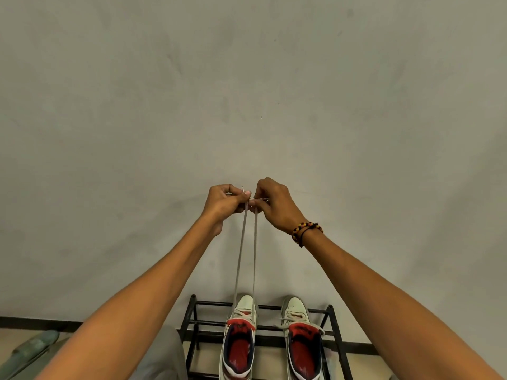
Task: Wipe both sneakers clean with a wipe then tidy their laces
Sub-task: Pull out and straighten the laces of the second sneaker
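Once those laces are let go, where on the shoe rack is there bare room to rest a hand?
Free: the rack bars left of the left sneaker, and the narrow gap between it and the right sneaker. Crowded: the right sneaker sits close to the right post. Both hands, left hand and right hand, hold the left sneaker's laces taut above.

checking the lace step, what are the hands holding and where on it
Both hands pinch the left sneaker's laces near their tips: left hand one end, right hand the other, pulled up taut.

A home entryway: black shoe rack (192, 322) against plain wall (247, 91).
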